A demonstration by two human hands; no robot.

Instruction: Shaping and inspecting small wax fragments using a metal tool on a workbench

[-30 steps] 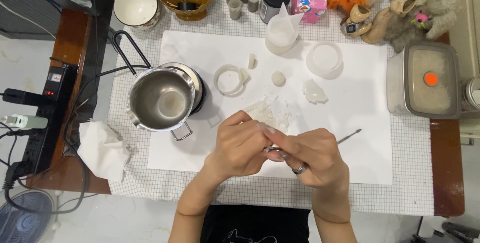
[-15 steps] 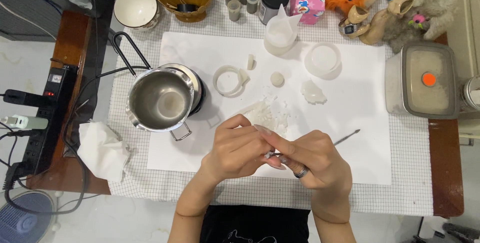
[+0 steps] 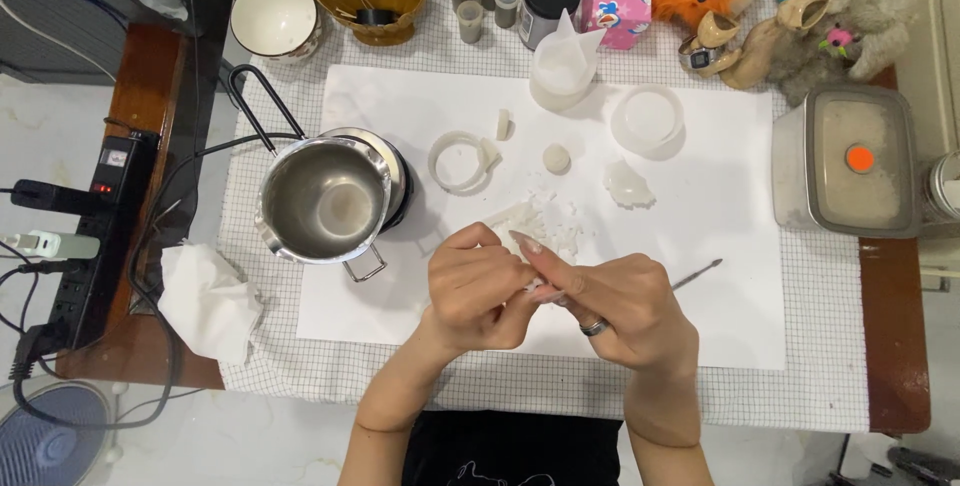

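Both hands meet over the white sheet [image 3: 420,106] — left hand [image 3: 475,291] and right hand [image 3: 625,311] pinch one white wax lump [image 3: 535,281] between fingertips; slim metal tool [image 3: 697,273] points right.

Steel pot [image 3: 325,203], power strip [image 3: 90,236], plush toys [image 3: 800,16] on table.

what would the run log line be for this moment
left hand: pinching white piece | right hand: thin metal tool, on piece | white flakes on white sheet | steel pot left
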